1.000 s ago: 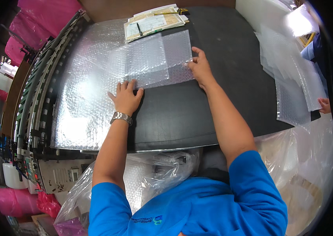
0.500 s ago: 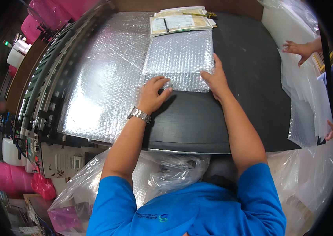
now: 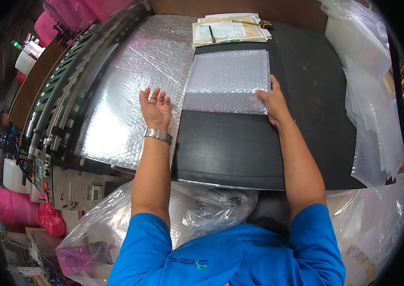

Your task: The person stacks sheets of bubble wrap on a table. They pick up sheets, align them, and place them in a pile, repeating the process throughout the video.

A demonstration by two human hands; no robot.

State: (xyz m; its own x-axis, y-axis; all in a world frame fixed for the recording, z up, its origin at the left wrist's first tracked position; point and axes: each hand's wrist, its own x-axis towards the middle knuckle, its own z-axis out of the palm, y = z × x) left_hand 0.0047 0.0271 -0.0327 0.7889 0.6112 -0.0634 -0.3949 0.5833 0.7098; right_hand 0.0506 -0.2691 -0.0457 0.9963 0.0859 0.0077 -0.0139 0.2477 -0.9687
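A flat rectangular bubble wrap pouch (image 3: 226, 76) lies on the black tabletop (image 3: 226, 152), with a doubled band along its near edge. My right hand (image 3: 273, 102) holds its near right side, the thumb on top and the fingers at the edge. To the left, my left hand (image 3: 156, 109) is held palm up over a large sheet of bubble wrap (image 3: 121, 105). Its fingers are loosely curled and apart, with nothing in them. A metal-banded watch (image 3: 158, 136) is on my left wrist.
Behind the pouch sit stacked papers (image 3: 228, 33) with a pen (image 3: 211, 33) and a yellow tape measure (image 3: 265, 24). A roller machine (image 3: 49, 109) runs along the left. Bubble wrap pouches (image 3: 371, 124) overhang at the right. Clear plastic bags (image 3: 116, 219) hang below the front edge.
My left hand has left the pouch, moved left and turned palm up. The pouch has slid nearer, leaving a gap before the papers. Another person's hand at the right has mostly withdrawn.
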